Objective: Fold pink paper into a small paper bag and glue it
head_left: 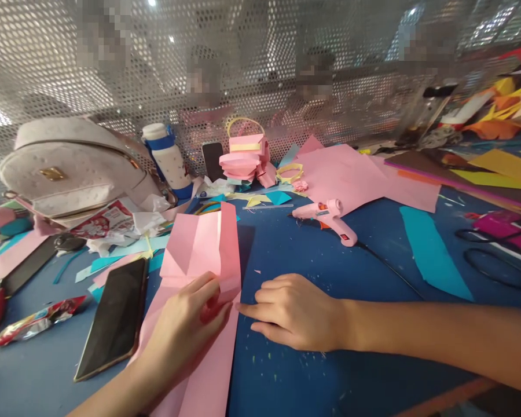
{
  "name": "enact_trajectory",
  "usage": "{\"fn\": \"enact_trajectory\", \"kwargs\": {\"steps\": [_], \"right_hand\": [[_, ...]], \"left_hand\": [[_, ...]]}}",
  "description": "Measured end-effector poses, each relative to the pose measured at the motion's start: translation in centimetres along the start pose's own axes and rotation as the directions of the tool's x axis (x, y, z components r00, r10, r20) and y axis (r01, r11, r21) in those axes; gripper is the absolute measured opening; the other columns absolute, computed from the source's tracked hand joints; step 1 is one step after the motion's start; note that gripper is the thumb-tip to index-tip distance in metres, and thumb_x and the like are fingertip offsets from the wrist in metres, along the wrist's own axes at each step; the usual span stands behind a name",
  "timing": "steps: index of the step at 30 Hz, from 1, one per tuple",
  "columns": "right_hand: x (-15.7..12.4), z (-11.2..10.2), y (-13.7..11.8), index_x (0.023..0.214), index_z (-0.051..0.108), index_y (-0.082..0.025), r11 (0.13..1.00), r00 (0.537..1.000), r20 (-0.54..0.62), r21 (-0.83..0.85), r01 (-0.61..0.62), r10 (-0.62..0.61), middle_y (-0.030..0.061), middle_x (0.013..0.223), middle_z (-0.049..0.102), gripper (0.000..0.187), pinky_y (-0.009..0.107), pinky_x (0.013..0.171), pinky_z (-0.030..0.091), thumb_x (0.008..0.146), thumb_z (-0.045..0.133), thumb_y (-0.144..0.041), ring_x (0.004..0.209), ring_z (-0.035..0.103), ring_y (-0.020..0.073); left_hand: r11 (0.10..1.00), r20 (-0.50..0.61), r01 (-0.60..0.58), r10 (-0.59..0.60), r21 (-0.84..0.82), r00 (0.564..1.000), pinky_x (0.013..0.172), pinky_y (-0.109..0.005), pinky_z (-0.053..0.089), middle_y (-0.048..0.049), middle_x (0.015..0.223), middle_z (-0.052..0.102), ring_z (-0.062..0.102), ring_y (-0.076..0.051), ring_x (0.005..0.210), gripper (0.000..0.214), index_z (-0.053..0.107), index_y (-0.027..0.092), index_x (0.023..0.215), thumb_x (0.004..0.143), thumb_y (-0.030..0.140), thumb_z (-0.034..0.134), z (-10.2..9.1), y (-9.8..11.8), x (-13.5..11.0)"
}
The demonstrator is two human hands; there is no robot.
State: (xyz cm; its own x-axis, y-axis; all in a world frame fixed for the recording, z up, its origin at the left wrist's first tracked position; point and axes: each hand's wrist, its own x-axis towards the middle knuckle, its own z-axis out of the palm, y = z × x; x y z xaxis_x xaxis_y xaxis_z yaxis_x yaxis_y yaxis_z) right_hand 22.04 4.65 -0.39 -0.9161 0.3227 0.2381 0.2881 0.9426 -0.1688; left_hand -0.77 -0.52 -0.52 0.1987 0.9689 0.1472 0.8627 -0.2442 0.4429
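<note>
A long pink paper sheet (200, 359), creased lengthwise and with its far part folded up, lies in front of me on the blue table. My left hand (195, 313) rests on it, fingers curled and thumb pressed at the fold near the right edge. Just right of that edge is my right hand (290, 313), its index finger stretched toward the paper and its tip at the edge. The other fingers are partly bent, and nothing shows in that hand. Beyond it lies a pink glue gun (327, 219), its nozzle pointing left.
A black phone (115, 318) lies left of the sheet. Farther back are a white backpack (78, 168), a bottle (167, 156), a pink paper model (245, 159) and large pink sheets (342, 174). A blue strip (434, 252) and a dark cable (391, 269) lie right.
</note>
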Motion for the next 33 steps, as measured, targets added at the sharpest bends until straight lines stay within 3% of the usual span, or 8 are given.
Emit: {"fn": "enact_trajectory", "kwargs": {"steps": [5, 9, 16, 23, 30, 33], "right_hand": [[0.0, -0.1, 0.0, 0.121, 0.064, -0.018, 1.000, 1.000, -0.001, 0.009, -0.002, 0.002, 0.0015, 0.081, 0.067, 0.032, 0.032, 0.062, 0.032, 0.101, 0.044, -0.033, 0.072, 0.057, 0.0176], [0.0, -0.2, -0.1, 0.119, 0.066, -0.019, 1.000, 1.000, -0.002, -0.003, -0.008, 0.008, 0.0011, 0.079, 0.067, 0.031, 0.032, 0.061, 0.032, 0.100, 0.046, -0.033, 0.071, 0.057, 0.0174], [-0.1, -0.3, -0.2, 0.119, 0.066, -0.019, 0.999, 1.000, -0.006, -0.037, -0.030, 0.030, 0.0021, 0.079, 0.067, 0.030, 0.031, 0.061, 0.032, 0.101, 0.045, -0.032, 0.071, 0.057, 0.0170], [-0.1, -0.4, -0.2, 0.118, 0.065, -0.018, 0.998, 1.000, -0.008, -0.051, -0.026, 0.025, 0.0021, 0.079, 0.067, 0.030, 0.031, 0.060, 0.034, 0.101, 0.045, -0.031, 0.071, 0.058, 0.0170], [-0.2, -0.1, 0.7, 0.117, 0.066, -0.016, 0.997, 0.999, -0.049, -0.079, -0.026, 0.022, 0.0029, 0.081, 0.070, 0.031, 0.032, 0.061, 0.037, 0.101, 0.042, -0.028, 0.072, 0.060, 0.0175], [-0.1, 0.0, 0.9, 0.116, 0.067, -0.016, 0.998, 0.997, -0.066, -0.053, -0.045, 0.041, 0.0036, 0.083, 0.071, 0.030, 0.031, 0.061, 0.038, 0.100, 0.044, -0.027, 0.073, 0.061, 0.0173]], "left_hand": [[0.988, -0.062, 0.078, -0.087, -0.134, 0.994, 0.050, -0.022, 0.025, 0.0064, 0.063, 0.032, 0.030, -0.008, 0.054, 0.042, 0.024, 0.019, 0.059, 0.082, 0.026, 0.058, 0.7, 0.6, 1.3], [0.952, -0.027, 0.127, -0.140, -0.278, 0.990, 0.051, -0.021, 0.027, 0.0050, 0.063, 0.037, 0.034, -0.010, 0.059, 0.030, 0.037, 0.019, 0.059, 0.082, 0.025, 0.056, 0.8, 1.0, 1.3], [0.939, -0.049, 0.135, -0.159, -0.316, 0.986, 0.049, -0.020, 0.034, 0.0024, 0.064, 0.054, 0.047, -0.011, 0.058, 0.018, 0.059, 0.018, 0.066, 0.082, 0.028, 0.059, 0.5, 1.5, 0.9], [0.952, -0.049, 0.126, -0.145, -0.279, 0.988, 0.048, -0.020, 0.036, 0.0022, 0.064, 0.055, 0.046, -0.011, 0.057, 0.021, 0.059, 0.018, 0.065, 0.082, 0.030, 0.062, 0.4, 1.1, 0.8], [0.966, 0.031, 0.108, -0.104, -0.237, 0.994, 0.051, -0.020, 0.034, 0.0038, 0.064, 0.046, 0.041, -0.010, 0.060, 0.034, 0.042, 0.018, 0.056, 0.084, 0.027, 0.059, 0.0, 0.8, 0.4], [0.989, 0.010, 0.011, -0.010, -0.149, 1.000, 0.054, -0.021, 0.038, 0.0037, 0.064, 0.051, 0.047, -0.011, 0.061, 0.026, 0.047, 0.019, 0.059, 0.083, 0.020, 0.056, -0.1, 0.4, 0.3]]}}
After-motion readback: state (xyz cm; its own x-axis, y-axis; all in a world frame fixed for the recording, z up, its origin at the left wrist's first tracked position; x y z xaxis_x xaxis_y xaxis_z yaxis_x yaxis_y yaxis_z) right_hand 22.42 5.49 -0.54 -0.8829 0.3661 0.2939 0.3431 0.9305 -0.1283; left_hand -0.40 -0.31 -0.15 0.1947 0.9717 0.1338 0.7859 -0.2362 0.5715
